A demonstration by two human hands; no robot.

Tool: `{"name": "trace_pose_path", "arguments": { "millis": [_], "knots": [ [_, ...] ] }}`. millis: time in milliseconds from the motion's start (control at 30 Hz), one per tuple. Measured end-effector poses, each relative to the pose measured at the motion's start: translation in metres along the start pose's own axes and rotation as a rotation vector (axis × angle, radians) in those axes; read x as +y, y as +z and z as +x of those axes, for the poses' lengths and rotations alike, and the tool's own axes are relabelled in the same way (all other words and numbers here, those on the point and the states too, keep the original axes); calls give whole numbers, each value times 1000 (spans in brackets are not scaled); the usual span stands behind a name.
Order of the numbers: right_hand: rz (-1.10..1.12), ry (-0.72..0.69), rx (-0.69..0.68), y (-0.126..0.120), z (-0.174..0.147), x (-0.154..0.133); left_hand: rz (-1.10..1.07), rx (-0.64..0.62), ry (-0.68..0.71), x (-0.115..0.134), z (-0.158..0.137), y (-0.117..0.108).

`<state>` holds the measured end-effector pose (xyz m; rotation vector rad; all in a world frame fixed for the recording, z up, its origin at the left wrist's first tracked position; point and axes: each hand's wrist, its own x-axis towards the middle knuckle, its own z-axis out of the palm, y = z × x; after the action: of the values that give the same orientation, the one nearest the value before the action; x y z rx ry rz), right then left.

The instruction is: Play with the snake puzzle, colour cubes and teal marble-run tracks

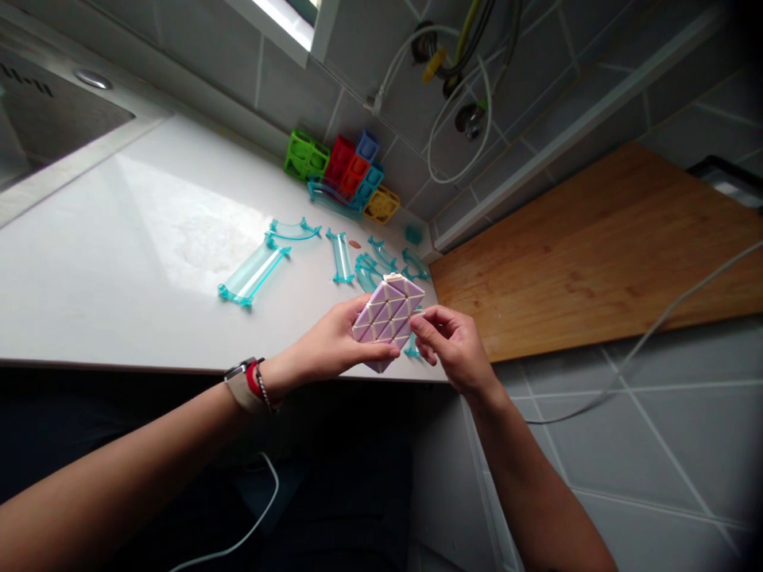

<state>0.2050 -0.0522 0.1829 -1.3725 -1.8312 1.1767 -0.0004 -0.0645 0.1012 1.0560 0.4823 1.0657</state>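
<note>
A folded snake puzzle point(389, 311) of lilac and white triangular wedges is held up near the counter's front edge. My left hand point(334, 338) is closed around its left side, with the thumb lying across the lower front. At the puzzle's right edge, my right hand point(447, 338) pinches with thumb and index finger; the exact contact is partly hidden. Behind the puzzle lie clear teal curved track pieces point(368, 274), partly covered by it. A straight teal track piece point(341, 257) lies just beyond, on the white counter point(119, 294).
To the left lies a longer teal track piece point(253, 274), touching a curved one point(296, 230). Coloured plastic blocks point(342, 171) stand against the tiled wall. A wooden board point(596, 254) is at right, crossed by a white cable point(673, 298). A sink point(53, 111) sits at far left.
</note>
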Motion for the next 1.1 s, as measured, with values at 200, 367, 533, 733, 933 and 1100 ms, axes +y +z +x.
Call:
{"name": "trace_pose_path", "arguments": {
  "millis": [200,367,533,733,933,1100],
  "knots": [
    [-419,-241,-397,-30,5,-27,-232,-283,-203,7,-5,-2],
    [-593,-346,-320,-28,7,-34,-198,-220,-204,4,-5,-2],
    [-580,-190,-231,-13,5,-28,-84,-63,-139,0,0,-2],
    [-353,27,-153,-8,8,-16,-24,60,-53,-6,2,7],
    [-264,43,18,3,4,-4,156,214,55,-13,0,13],
    [-192,66,37,11,-1,-3,257,275,86,-15,-2,16]
  ]
}}
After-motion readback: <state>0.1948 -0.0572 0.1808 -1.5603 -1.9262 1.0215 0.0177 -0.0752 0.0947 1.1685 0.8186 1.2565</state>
